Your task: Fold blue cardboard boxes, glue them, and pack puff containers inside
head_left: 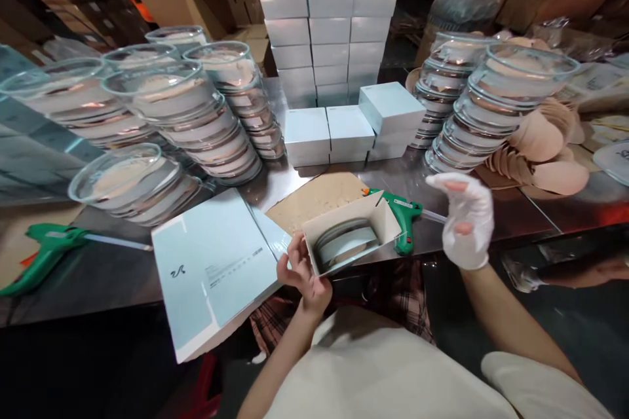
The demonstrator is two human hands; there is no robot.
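Note:
My left hand (pixel 307 278) grips the near left corner of a small carton (pixel 390 217) with its open end facing up. A round-edged, shiny object (pixel 348 242) sits inside the carton; its kind I cannot make out fully. My right hand (pixel 468 221), in a white glove with bare fingertips showing, is raised to the right of the carton. Its fingers are curved and apart, with nothing between them. A green glue gun (pixel 403 213) lies between the carton and my right hand, its glue stick pointing right.
Flat pale-blue printed cartons (pixel 216 275) overlap the table's front edge. Another green glue gun (pixel 54 255) lies far left. Stacks of clear-rimmed round pieces (pixel 196 124) stand left and others (pixel 476 118) right. Closed white boxes (pixel 348 131), a cardboard sheet (pixel 314 200) and tan rounded pieces (pixel 540 144) occupy the table.

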